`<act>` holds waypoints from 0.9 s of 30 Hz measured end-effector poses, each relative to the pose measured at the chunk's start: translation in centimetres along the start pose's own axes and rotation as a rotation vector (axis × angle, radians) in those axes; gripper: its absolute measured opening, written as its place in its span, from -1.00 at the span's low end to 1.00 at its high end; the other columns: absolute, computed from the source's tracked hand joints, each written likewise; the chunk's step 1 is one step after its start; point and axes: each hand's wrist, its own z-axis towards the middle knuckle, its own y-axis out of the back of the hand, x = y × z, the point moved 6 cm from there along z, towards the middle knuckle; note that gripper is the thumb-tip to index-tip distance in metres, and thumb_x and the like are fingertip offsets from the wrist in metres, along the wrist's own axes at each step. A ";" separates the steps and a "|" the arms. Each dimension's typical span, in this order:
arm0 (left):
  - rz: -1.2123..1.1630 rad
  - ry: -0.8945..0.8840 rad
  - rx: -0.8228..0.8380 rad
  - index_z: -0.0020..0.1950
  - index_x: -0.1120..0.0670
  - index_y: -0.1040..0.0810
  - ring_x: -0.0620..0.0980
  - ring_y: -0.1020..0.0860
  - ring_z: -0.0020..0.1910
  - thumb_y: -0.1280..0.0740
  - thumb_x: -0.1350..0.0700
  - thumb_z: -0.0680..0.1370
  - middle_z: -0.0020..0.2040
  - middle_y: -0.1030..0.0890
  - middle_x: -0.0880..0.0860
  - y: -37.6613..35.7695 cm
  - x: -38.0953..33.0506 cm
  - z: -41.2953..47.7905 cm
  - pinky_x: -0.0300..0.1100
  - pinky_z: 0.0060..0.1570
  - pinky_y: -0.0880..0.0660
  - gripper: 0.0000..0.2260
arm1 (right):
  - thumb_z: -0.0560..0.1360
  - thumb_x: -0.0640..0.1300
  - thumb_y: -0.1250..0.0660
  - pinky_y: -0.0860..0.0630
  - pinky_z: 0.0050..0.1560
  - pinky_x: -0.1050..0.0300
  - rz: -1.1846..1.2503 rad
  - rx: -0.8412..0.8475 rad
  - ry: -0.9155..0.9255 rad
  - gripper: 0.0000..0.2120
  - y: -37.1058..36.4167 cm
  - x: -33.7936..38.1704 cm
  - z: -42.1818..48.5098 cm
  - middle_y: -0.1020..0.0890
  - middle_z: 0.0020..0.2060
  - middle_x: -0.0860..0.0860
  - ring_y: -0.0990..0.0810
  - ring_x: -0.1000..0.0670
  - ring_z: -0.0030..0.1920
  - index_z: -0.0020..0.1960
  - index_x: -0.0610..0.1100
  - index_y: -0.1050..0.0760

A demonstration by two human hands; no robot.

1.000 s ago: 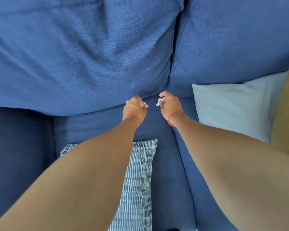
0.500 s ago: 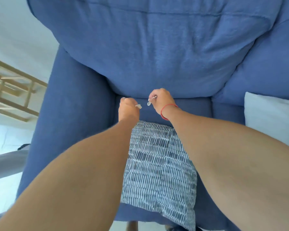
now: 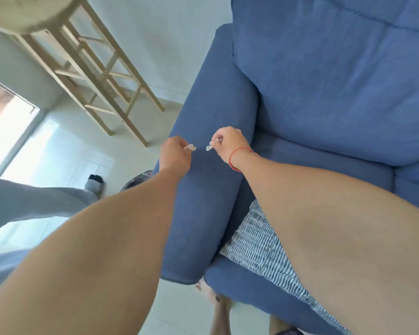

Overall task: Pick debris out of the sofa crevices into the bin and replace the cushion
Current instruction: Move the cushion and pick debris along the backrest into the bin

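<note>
Two pale debris scraps (image 3: 191, 147) hung pinched, one in the left hand (image 3: 176, 153), the other in the right hand (image 3: 230, 143) just beside it, over the sofa armrest (image 3: 211, 105), likely kept clear of the crevices for binning.

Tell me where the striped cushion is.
In the head view, the striped cushion lies lower right on the sofa seat, just right of the armrest, partly hidden by the right forearm.

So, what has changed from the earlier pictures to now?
The left hand and right hand moved from the crevice under the back cushion leftward to above the sofa arm. Each still pinches a small pale scrap; nothing let go. The striped cushion stays on the seat.
</note>
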 end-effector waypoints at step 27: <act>-0.048 0.480 -0.027 0.19 0.22 -0.54 0.13 -0.49 -0.03 -0.26 0.25 0.54 0.17 -0.57 0.18 9.9 22.4 -1.6 -0.12 -0.06 -0.44 -0.75 | 0.56 -0.40 -0.17 -0.50 0.27 0.02 -0.219 0.295 0.162 -0.62 -20.0 14.8 -2.4 -0.52 0.30 -0.16 -0.52 -0.15 0.28 0.32 -0.18 -0.50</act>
